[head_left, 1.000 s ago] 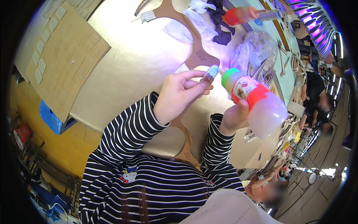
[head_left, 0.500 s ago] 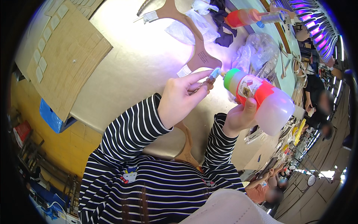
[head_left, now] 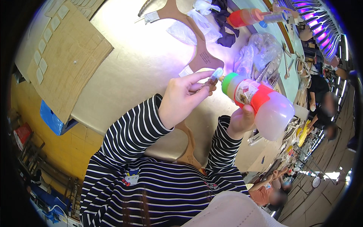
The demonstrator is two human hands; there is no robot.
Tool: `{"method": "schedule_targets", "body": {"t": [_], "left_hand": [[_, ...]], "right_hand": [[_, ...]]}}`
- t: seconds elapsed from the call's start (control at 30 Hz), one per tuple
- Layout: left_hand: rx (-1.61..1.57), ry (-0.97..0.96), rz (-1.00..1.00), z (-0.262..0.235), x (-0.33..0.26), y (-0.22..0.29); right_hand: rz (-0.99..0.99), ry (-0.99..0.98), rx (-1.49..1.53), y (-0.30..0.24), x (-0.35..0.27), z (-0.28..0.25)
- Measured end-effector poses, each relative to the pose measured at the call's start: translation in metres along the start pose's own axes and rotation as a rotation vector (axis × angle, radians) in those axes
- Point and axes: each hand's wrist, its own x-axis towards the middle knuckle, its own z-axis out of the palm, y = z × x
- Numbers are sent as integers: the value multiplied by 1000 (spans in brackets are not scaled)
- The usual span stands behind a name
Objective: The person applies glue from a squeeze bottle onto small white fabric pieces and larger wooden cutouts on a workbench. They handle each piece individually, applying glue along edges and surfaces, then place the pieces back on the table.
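My left hand pinches a small brown piece with a pale, shiny tip between thumb and fingers; its exact kind is too small to make out. My right hand is wrapped round a squeeze bottle with a green collar, a red band and a translucent bottom, tilted with its nozzle to the left. The nozzle meets the small piece or lies right beside it; I cannot tell whether they touch. Just beyond, a curved brown cardboard strip with white wrapped ends lies on the table.
A wooden board with pale rounded patches lies at left. Clear plastic bags, a dark cloth and a second red bottle are at the back right. Another brown strip lies near my body. Other people work at far right.
The bottle in my right hand has shifted a little left and down, bringing its nozzle closer over the small piece. My left hand has barely moved.
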Motion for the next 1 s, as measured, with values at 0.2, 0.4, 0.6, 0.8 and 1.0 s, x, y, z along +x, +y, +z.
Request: {"method": "schedule_targets", "body": {"t": [0.2,0.4,0.6,0.8,1.0], "left_hand": [[-69,-11,13,1,0,-2],[-215,-5,-120,-2,2,0],[-318,10,-134,0,1,-1],[-305,12,-135,-2,2,-2],[-291,11,-117,-1,2,-5]], "right_hand": [[12,62,-5,0,-1,-3],[24,49,-90,1,-3,-8],[-4,-30,-81,5,0,-14],[55,77,-10,1,3,-9],[-24,29,-169,-1,6,0]]}}
